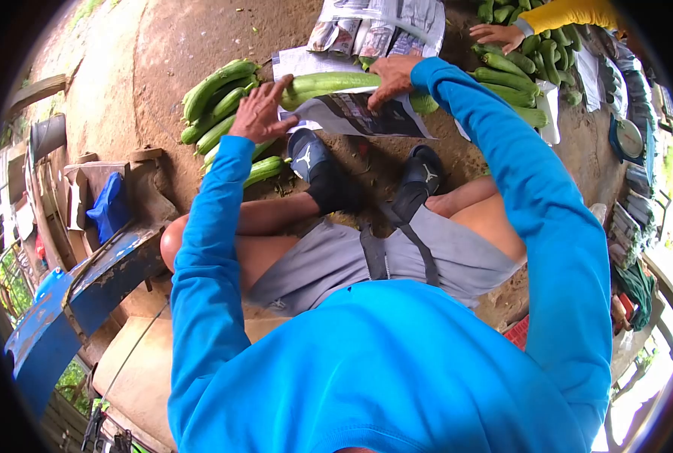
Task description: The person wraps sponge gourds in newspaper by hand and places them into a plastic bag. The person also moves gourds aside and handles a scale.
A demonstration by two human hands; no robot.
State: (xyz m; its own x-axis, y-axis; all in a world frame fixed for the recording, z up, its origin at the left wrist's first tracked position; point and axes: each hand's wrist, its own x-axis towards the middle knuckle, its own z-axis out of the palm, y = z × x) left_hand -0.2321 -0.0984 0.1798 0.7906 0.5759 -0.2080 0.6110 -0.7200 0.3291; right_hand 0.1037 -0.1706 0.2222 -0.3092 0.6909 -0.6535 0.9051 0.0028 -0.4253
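Observation:
A long green sponge gourd (pixel 329 81) lies crosswise between my hands on a sheet of newspaper (pixel 363 115). My left hand (pixel 257 113) straddles its left end, index finger above and thumb at the paper's edge. Closed over the right part is my right hand (pixel 393 75), its thumb pressing by the printed sheet. The tip of another green gourd (pixel 424 103) shows under my right wrist. Beside my left hand is a pile of loose sponge gourds (pixel 219 94), partly hidden by that hand and forearm.
Newspaper-wrapped bundles (pixel 378 34) lie just beyond my hands. At upper right a co-worker's hand (pixel 499 35), in a yellow sleeve, reaches over more gourds (pixel 506 79). A round-dial scale (pixel 627 138) stands far right. A blue painted metal piece (pixel 87 287) is at left.

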